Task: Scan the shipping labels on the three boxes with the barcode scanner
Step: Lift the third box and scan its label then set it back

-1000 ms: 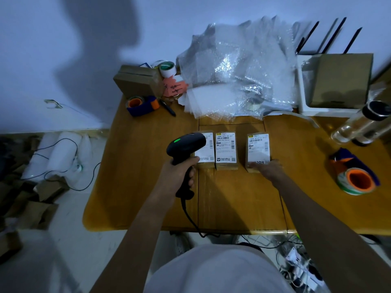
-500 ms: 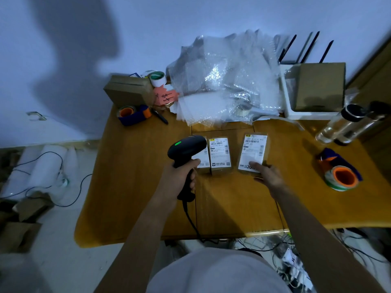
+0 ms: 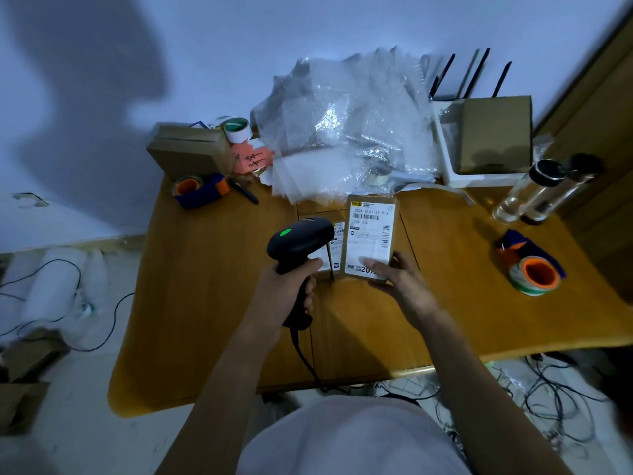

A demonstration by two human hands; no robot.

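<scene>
My left hand (image 3: 287,293) grips the handle of a black barcode scanner (image 3: 299,238) with a green light on top, its head over the left boxes. My right hand (image 3: 399,284) holds the near end of a brown box with a white shipping label (image 3: 371,231), lifted and tilted up off the wooden table (image 3: 205,286). Its barcode faces me. A second labelled box (image 3: 336,248) lies just left of it, mostly hidden by the scanner and the lifted box. The third box is hidden behind the scanner head.
A heap of bubble wrap (image 3: 346,132) lies behind the boxes. Tape dispensers sit at the back left (image 3: 200,188) and at the right (image 3: 529,265). A cardboard box (image 3: 188,150), a white tray holding a box (image 3: 493,135) and clear bottles (image 3: 534,190) line the back.
My right hand took hold of the right-hand box and lifted it, moving it left toward the scanner. The scanner hand stayed roughly where it was.
</scene>
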